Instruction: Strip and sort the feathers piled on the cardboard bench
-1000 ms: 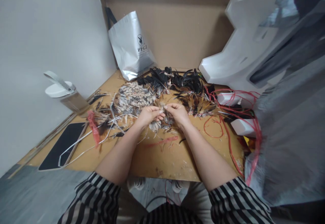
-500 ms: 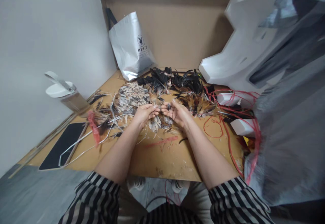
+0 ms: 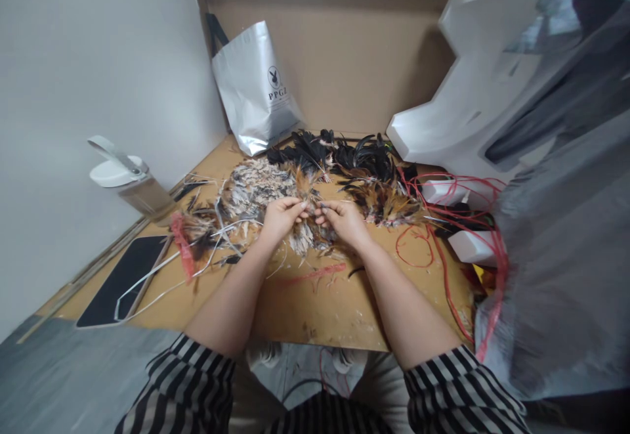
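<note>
We find bare brown board (image 3: 315, 309) open between us and the hands. Beyond them, mottled feather heaps (image 3: 256, 188) block the way; tangled red cord (image 3: 443, 224) and white foam blocks (image 3: 470, 245) crowd the right, a white-lidded bottle (image 3: 130, 181) the left.

Silver bag (image 3: 253, 89), lidded bottle (image 3: 128, 182), black tablet (image 3: 119, 280), red cords (image 3: 445, 224).

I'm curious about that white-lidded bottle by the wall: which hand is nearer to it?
Left. The left hand is mid-table, well right of the bottle; the right hand is farther right still.
</note>
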The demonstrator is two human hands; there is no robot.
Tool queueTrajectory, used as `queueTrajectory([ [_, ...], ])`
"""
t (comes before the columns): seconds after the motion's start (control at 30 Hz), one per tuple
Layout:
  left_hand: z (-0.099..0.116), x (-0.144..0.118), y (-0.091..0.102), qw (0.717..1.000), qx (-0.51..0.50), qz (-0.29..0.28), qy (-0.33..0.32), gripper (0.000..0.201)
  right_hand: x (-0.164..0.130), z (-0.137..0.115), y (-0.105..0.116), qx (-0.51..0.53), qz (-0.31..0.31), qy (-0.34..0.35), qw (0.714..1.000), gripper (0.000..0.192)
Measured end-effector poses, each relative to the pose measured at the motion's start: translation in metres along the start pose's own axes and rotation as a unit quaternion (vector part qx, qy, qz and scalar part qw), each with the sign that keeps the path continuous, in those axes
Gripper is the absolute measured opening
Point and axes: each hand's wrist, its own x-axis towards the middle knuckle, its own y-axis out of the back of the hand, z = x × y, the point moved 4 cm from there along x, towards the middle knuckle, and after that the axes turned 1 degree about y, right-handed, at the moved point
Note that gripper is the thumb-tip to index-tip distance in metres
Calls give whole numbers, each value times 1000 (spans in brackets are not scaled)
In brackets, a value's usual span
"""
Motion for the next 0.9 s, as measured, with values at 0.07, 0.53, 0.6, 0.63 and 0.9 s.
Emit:
queueTrajectory([
  [0.07,5,-2,-1,998,40,-2,-40,20,-2,-3,-1,-116,-20,40,992,22],
  [0.53,2,-6,-10,994,81,-59,-44,12,-9,-17,-3,-287,-24,130,949,21],
  [0.6,-2,-4,-9,999,27,-45,3,14,-6,-14,2,-229,18,107,967,19],
  [0.63,-5,-2,-8,999,-2,-35,25,15,-4,-13,5,-190,48,92,976,19],
  [0.9,-13,1,-2,956,-269,11,118,12,-2,-8,9,45,146,11,988,31],
])
